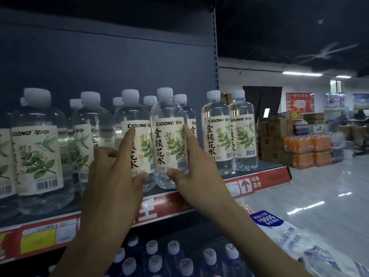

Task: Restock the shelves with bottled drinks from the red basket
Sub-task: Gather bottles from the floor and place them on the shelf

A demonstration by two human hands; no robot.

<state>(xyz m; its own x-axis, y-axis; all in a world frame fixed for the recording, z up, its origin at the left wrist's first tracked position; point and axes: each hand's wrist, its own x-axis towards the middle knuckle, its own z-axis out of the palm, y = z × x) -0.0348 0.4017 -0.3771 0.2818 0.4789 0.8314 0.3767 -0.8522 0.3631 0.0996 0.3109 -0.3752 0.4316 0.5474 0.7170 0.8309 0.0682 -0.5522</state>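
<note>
Clear drink bottles with white caps and cream leaf labels stand in rows on the shelf [259,168]. My left hand [113,182] wraps one front-row bottle [139,120], index finger up its label and thumb at its base. Right beside it, my right hand [195,174] grips another bottle [166,124], thumb across the bottom front and index finger along its right side. Both bottles are upright at the shelf's front edge and touch each other. Two more bottles [216,128] stand apart near the shelf's right end. The red basket is out of view.
A red price strip [257,182] runs along the shelf front. Blue bottles with white caps [173,256] fill the shelf below. A wrapped pack of water [289,234] lies at the lower right. Stacked cartons and orange drink packs [307,148] stand across the glossy floor.
</note>
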